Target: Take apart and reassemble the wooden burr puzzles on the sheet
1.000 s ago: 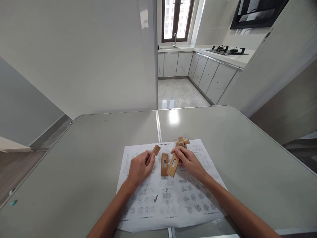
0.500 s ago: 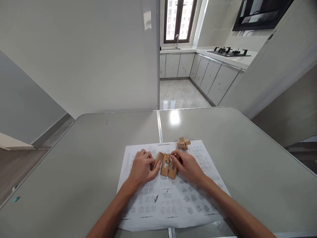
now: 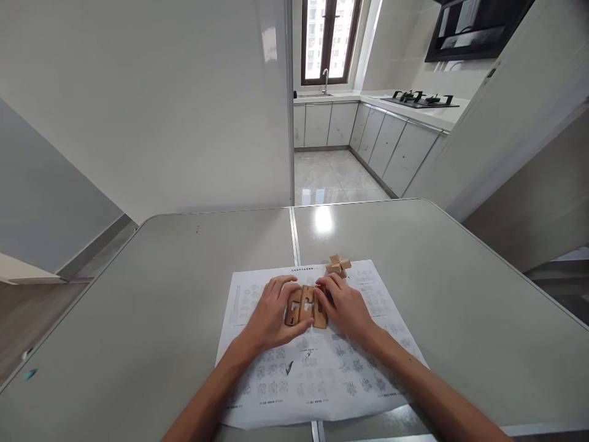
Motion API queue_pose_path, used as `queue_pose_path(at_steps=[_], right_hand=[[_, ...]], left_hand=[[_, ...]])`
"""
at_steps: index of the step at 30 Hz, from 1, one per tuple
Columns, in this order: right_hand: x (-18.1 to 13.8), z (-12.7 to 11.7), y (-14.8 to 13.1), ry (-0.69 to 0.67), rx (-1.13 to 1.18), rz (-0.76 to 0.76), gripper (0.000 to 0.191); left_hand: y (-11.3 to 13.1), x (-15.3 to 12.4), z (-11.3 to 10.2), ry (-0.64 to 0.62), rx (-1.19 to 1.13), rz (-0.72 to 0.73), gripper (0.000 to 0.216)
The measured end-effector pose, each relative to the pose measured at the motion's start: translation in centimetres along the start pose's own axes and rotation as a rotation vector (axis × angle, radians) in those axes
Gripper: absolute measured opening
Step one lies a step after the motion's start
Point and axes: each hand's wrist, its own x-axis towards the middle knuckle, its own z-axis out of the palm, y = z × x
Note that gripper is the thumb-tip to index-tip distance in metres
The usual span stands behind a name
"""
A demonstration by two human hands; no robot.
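Note:
Three flat wooden puzzle pieces lie side by side on a printed paper sheet (image 3: 317,383). The left piece (image 3: 292,313) and the middle piece (image 3: 305,307) have cut-out notches, and the right piece (image 3: 319,319) has a slot. My left hand (image 3: 272,313) curls round the left and middle pieces, fingers at their upper end and thumb by their lower end. With bent fingers, my right hand (image 3: 346,306) grips the upper part of the right piece and partly covers it. Just beyond that hand, an assembled wooden burr puzzle (image 3: 338,265) sits at the sheet's top edge.
The grey table (image 3: 138,344) has a metal seam (image 3: 294,236) down its middle. A small teal bit (image 3: 30,374) lies near the left edge. Past the table are a white wall panel (image 3: 184,110) and a kitchen with a stove (image 3: 418,99).
The left piece has turned from slanted to nearly upright beside the middle one, its notched face now showing. My left hand has shifted right, and the right piece has straightened against the others.

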Motion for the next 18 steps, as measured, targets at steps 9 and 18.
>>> queue_pose_path(at_steps=[9,18], right_hand=[[0.3,-0.9,-0.9,-0.056,0.431,0.022,0.017],[0.3,-0.5,-0.7,-0.064,0.514,0.087,0.021]], left_hand=[[0.5,0.0,0.6,-0.160,-0.043,0.049,0.095],[-1.5,0.0,0.7,-0.025,0.028,-0.066,0.080]])
